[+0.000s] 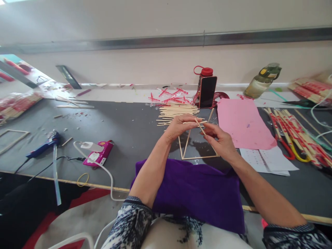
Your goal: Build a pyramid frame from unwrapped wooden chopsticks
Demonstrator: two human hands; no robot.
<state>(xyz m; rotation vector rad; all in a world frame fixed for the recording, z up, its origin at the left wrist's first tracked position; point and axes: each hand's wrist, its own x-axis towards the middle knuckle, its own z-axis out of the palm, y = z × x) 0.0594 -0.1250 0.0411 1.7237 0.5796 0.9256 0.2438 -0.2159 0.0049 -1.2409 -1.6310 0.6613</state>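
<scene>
Above the grey table both my hands come together over a frame of thin wooden sticks (199, 158), which has a flat base and slanting pieces rising from it. The fingers of my left hand (180, 126) pinch a stick (203, 122) lying nearly level. A second, slanted stick (199, 125) is pinched in my right hand (220, 140). The two sticks cross between my fingertips; whether they are joined to each other or to the frame I cannot tell. Behind my left hand lies a pile of loose wooden sticks (178, 110). A purple cloth (197, 193) covers the table's front edge.
On the left lie a blue glue gun (45, 145), a magenta device with a plug (100, 155) and another stick frame (15, 142). A phone (207, 91) leans on a red-capped bottle (206, 71). Pink paper (245, 122), scissors (299, 154) and wrapped sticks (298, 133) sit rightward.
</scene>
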